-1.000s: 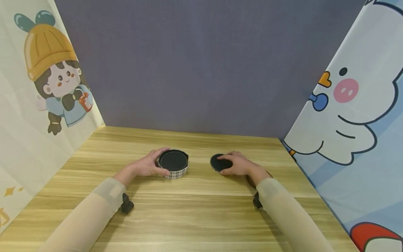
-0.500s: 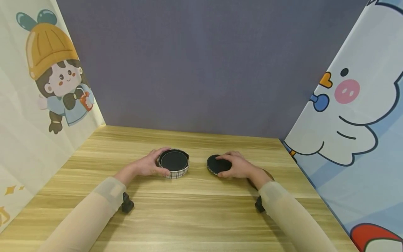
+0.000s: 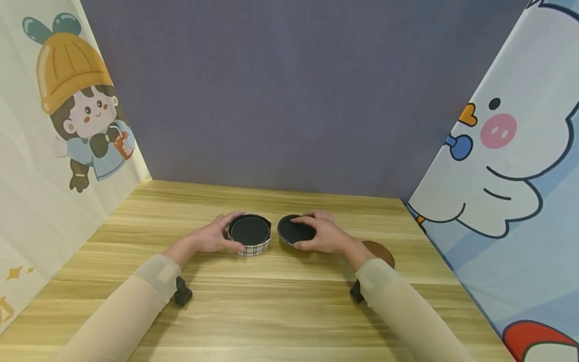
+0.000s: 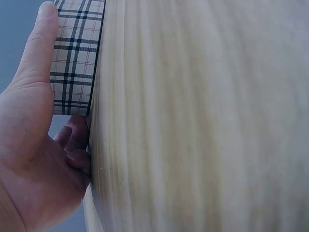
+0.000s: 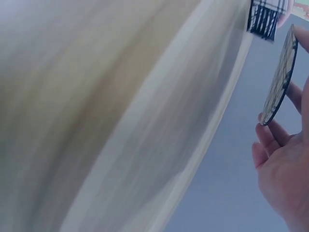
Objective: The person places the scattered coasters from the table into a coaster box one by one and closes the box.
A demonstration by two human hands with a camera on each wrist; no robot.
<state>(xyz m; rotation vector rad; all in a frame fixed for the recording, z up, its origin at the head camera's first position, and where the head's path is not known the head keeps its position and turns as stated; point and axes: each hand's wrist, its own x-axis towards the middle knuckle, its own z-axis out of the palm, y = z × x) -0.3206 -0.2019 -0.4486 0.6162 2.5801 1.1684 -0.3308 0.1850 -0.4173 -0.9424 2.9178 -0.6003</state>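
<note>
A round holder (image 3: 255, 251) with a plaid outer wall and a black disc surface inside stands left of centre on the table. My left hand (image 3: 210, 237) grips it, thumb along the near side and fingers round the back. In the left wrist view the thumb lies flat against the plaid wall (image 4: 75, 63). Just right of the holder, my right hand (image 3: 327, 235) pinches a thin round coaster (image 3: 290, 231) by its edge, black face up. The right wrist view shows its patterned underside (image 5: 279, 79), raised off the table and tilted.
A brown round disc (image 3: 381, 254) lies on the wood-grain table (image 3: 271, 311), partly behind the right wrist. A grey cloth wall (image 3: 289, 100) rises at the back. Printed cartoon panels flank the table on both sides.
My right hand has carried the coaster leftward, close to the holder, and lifted it. More of the brown disc shows behind the wrist. The left hand and holder have stayed in place.
</note>
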